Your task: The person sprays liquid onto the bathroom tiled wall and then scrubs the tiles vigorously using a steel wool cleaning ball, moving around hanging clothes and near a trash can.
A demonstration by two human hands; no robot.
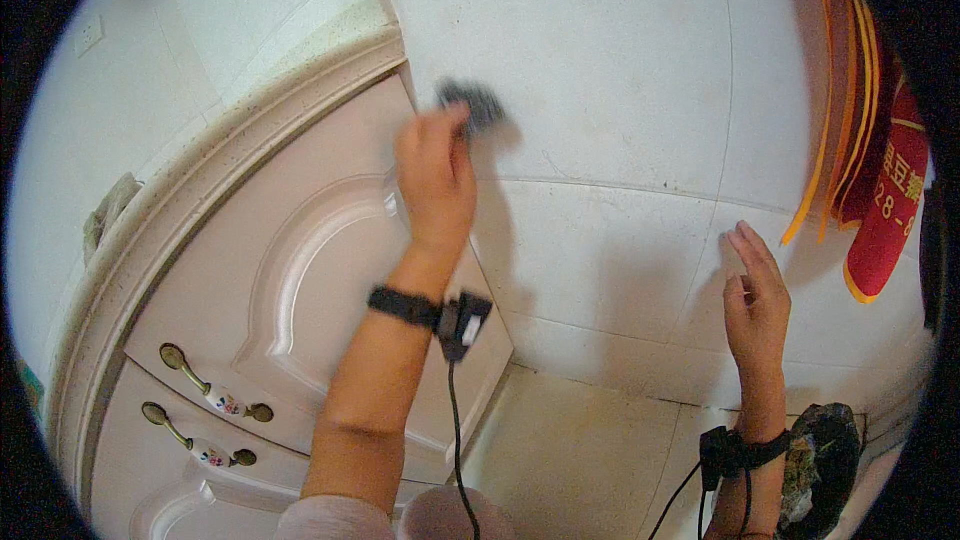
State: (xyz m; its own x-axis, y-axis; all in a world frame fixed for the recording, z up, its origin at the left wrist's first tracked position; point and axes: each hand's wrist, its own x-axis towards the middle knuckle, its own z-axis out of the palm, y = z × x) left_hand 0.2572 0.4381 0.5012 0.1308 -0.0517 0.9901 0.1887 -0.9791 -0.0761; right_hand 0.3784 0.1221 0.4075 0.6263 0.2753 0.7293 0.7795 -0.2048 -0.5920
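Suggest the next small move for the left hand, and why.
Perhaps move the dark pad down and right to the dark speck on the white wall: the left hand holds the pad close to that wall.

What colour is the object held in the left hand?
The object looks dark grey, though blurred, in the head view.

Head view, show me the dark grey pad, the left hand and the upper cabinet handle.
Dark grey pad point(484, 107), head view: its blurred middle.
Left hand point(435, 172), head view: back of the hand.
Upper cabinet handle point(226, 402), head view: its white patterned grip.
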